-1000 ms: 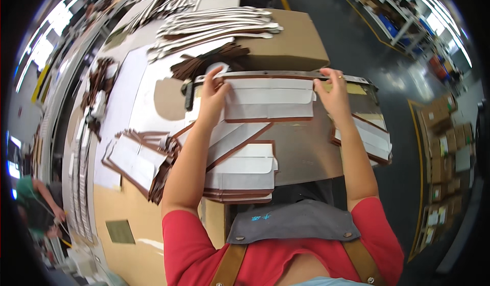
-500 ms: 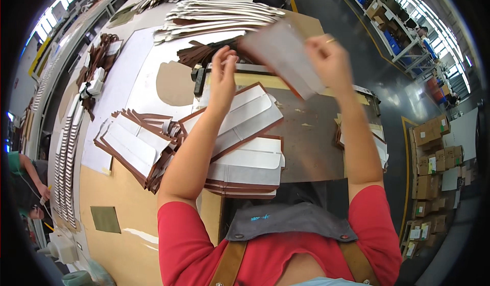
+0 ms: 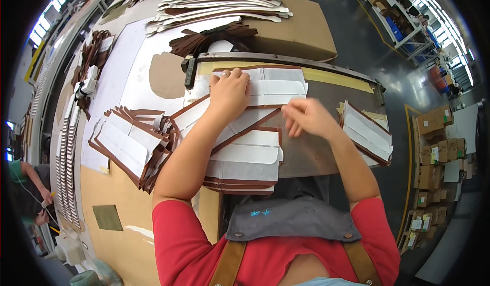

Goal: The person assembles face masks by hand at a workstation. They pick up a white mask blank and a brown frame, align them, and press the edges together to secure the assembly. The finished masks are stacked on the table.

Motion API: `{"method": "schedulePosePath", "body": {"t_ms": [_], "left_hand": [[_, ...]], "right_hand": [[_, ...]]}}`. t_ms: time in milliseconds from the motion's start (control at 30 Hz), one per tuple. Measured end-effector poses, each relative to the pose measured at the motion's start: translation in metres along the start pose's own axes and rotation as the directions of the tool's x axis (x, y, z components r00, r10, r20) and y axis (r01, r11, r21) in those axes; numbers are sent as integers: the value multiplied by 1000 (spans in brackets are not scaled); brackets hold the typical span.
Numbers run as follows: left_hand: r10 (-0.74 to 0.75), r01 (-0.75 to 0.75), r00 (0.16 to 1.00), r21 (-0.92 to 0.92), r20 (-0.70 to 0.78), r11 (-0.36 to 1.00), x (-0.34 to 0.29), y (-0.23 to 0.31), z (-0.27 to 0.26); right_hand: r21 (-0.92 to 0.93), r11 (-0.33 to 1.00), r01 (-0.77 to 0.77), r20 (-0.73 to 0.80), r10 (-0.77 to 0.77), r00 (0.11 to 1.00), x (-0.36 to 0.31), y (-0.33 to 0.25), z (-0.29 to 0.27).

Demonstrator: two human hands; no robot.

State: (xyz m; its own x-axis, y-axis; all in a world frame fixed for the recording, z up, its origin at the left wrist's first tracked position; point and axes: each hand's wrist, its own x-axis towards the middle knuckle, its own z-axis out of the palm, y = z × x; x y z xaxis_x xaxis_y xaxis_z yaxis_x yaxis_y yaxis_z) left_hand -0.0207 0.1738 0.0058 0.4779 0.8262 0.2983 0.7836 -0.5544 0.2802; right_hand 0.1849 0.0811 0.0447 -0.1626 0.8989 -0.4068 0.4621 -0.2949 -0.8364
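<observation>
My left hand (image 3: pixel 228 94) lies flat, palm down, on a white panel with brown edging (image 3: pixel 278 86) that rests on the dark work plate (image 3: pixel 316 153). My right hand (image 3: pixel 306 118) hovers just right of that panel, fingers loosely curled, holding nothing that I can see. Under my left forearm sits a stack of the same brown-edged white panels (image 3: pixel 245 161). A smaller pile of panels (image 3: pixel 368 133) lies to the right of my right hand.
A fanned heap of brown-edged panels (image 3: pixel 130 145) lies at the left. Dark brown strips (image 3: pixel 212 36) and long white cut pieces (image 3: pixel 224 2) sit at the back beside a cardboard box (image 3: pixel 298 30). Another person (image 3: pixel 28 184) works at far left. Cartons (image 3: pixel 434 148) stand on the right.
The translucent sheet my right hand held up is gone from it. Both hands have come down; the left now presses a panel flat on the plate, the right sits lower beside it.
</observation>
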Motion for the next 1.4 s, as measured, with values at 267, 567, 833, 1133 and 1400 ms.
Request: {"method": "schedulePosePath", "body": {"t_ms": [267,567,833,1133,1400], "left_hand": [[72,-73,997,36,41,997,-2,-3,15],[22,-44,989,152,147,987,-2,2,19],[-10,-18,985,160,172,987,-1,-6,14],[-13,-18,990,213,142,977,4,-1,21],[21,-43,996,247,89,968,6,-2,25]], "right_hand": [[-812,548,203,-235,-624,746,50,46,-28],[-894,428,135,-216,-674,706,50,59,-35],[-841,506,193,-168,-583,795,54,42,-23],[-874,471,120,-194,-564,803,60,46,-26],[-836,513,196,-219,-639,737,57,47,-28]]}}
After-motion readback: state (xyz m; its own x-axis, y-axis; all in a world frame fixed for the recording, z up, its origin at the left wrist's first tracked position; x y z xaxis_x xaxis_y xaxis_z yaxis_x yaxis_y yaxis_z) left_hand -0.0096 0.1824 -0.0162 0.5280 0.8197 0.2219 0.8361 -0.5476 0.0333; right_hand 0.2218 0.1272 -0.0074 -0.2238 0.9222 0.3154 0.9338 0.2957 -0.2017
